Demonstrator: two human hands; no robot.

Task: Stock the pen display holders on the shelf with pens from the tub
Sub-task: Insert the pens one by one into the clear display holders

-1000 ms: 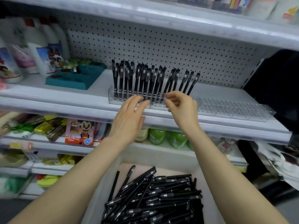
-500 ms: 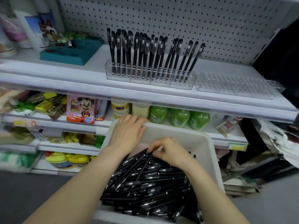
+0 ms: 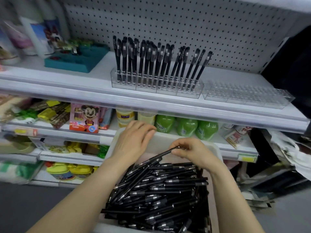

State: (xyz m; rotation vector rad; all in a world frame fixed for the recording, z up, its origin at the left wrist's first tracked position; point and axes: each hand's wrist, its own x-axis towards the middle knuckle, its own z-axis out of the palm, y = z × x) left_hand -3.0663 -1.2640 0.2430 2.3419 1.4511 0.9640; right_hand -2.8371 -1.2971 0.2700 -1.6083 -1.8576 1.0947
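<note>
A white tub (image 3: 170, 139) full of black pens (image 3: 161, 190) sits low in front of me. My right hand (image 3: 193, 153) pinches one black pen (image 3: 162, 153) by its end, lifting it at a slant off the pile. My left hand (image 3: 133, 142) rests over the tub's far rim, fingers draped on it. On the shelf above stand clear pen display holders (image 3: 156, 86) holding several upright black pens (image 3: 151, 59). To their right, more clear holders (image 3: 245, 96) hold nothing.
A teal tray (image 3: 75, 60) and white bottles (image 3: 38, 36) stand at the shelf's left. Green bottles (image 3: 186, 126) and a cartoon-mouse box (image 3: 84, 118) fill the shelf below. A pegboard (image 3: 168, 22) backs the shelf. Dark objects and papers (image 3: 286, 148) crowd the right.
Both hands came down from the holders to the tub. My right hand has since pinched a pen and raised its end off the pile. The view tilted downward.
</note>
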